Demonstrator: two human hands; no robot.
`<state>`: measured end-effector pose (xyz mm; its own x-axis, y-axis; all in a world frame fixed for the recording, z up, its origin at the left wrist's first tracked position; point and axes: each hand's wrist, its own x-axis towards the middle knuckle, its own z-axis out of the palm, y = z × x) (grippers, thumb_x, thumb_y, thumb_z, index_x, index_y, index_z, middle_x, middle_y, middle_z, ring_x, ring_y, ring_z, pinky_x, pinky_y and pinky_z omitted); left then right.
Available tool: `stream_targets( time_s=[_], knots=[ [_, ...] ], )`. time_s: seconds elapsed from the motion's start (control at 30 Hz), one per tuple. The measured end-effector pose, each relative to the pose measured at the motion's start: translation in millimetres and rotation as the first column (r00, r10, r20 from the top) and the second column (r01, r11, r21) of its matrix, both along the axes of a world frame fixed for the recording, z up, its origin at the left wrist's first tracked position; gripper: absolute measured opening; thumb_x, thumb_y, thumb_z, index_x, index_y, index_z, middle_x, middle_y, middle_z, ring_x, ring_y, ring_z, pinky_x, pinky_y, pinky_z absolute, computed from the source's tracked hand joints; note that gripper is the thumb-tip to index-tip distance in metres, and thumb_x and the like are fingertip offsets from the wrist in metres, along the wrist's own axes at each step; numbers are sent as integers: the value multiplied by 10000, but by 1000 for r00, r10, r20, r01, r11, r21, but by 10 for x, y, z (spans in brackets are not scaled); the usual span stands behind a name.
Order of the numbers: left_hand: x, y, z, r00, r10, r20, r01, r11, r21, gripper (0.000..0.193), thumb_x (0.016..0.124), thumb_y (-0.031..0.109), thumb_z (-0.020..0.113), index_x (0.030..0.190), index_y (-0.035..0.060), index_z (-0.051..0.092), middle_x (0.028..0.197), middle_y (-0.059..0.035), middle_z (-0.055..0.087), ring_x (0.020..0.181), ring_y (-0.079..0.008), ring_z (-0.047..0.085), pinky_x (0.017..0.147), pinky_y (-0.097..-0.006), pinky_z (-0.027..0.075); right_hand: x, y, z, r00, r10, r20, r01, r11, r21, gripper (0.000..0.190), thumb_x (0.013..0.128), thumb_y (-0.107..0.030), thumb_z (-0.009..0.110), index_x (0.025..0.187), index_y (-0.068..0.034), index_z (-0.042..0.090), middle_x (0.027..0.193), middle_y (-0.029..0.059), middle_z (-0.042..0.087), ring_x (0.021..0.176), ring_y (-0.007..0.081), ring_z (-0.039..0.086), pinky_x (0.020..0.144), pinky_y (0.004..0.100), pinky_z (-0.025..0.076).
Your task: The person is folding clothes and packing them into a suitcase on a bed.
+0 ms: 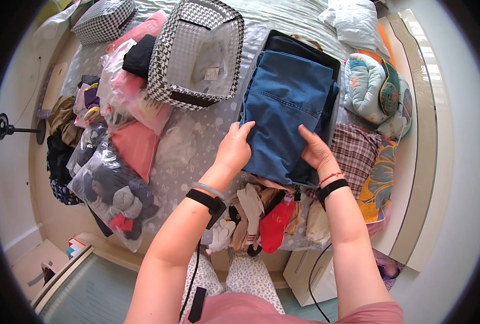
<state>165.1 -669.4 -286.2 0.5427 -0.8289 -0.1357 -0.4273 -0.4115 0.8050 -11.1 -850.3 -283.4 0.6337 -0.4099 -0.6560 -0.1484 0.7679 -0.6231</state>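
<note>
A folded piece of blue denim clothing (pixel 284 105) lies on top of dark folded clothes (pixel 282 45) in a dark-rimmed fabric storage box (pixel 335 62). My left hand (pixel 236 146) grips the denim's left edge, thumb on top and fingers curled out of sight. At the lower right side of the denim is my right hand (pixel 317 150), its thumb raised and slightly blurred. Its other fingers are mostly hidden, so I cannot tell whether they hold the cloth. Below the box, socks lie in a loose pile, among them a red sock (pixel 277 227) and a beige sock (pixel 250 206).
To the left stands an open houndstooth storage box (pixel 201 99) with a clear plastic bag inside. Bagged clothes (pixel 110 190) and a pink packet (pixel 136 148) lie farther left. A plaid folded cloth (pixel 355 152) and a rolled quilt (pixel 363 87) lie to the right on the bed (pixel 183 162).
</note>
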Motion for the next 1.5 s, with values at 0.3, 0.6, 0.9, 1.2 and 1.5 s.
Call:
stream_targets(
  time_s=[0.3, 0.6, 0.9, 1.2, 1.5],
  knots=[
    [-422, 291, 147, 852, -297, 430, 387, 912, -136, 333, 860, 191, 593, 1167, 64, 599, 1307, -198, 492, 1230, -338, 451, 1042, -443, 343, -86, 321, -306, 954, -30, -298, -15, 989, -147, 605, 789, -216, 757, 1287, -1, 490, 1244, 105, 575, 1151, 256, 528, 971, 386, 405],
    [-627, 303, -190, 879, -298, 373, 300, 952, 54, 529, 836, 429, 605, 1137, -6, 611, 1347, -251, 459, 1290, -371, 400, 1106, -458, 272, -20, 381, -268, 954, -63, -293, 5, 981, -194, 421, 800, -144, 729, 1158, 34, 594, 1127, 91, 639, 1000, 219, 609, 889, 335, 472],
    [-642, 485, -126, 892, -285, 352, 269, 958, 95, 442, 844, 372, 615, 1144, 48, 629, 1373, -221, 433, 1326, -399, 335, 1100, -484, 251, -26, 366, -374, 954, -47, -296, 27, 997, -68, 530, 813, -219, 745, 1264, -38, 533, 1244, 60, 578, 1139, 237, 540, 987, 400, 401],
    [-612, 569, -183, 962, -193, 193, 226, 961, -162, 301, 818, 137, 604, 1101, 35, 608, 1285, -233, 500, 1265, -375, 423, 1083, -477, 299, -34, 445, -332, 960, -171, -224, 114, 963, -245, 568, 812, -201, 750, 1274, 3, 491, 1218, 99, 578, 1097, 236, 565, 963, 350, 443],
    [-651, 623, -100, 947, -166, 275, 205, 972, -119, 467, 814, 145, 616, 1258, 35, 521, 1385, -233, 410, 1305, -376, 381, 1092, -475, 290, 109, 473, -83, 960, -261, -101, 168, 826, -539, 504, 830, -126, 719, 1260, 27, 505, 1238, 89, 569, 1108, 202, 545, 964, 314, 413]
  ],
)
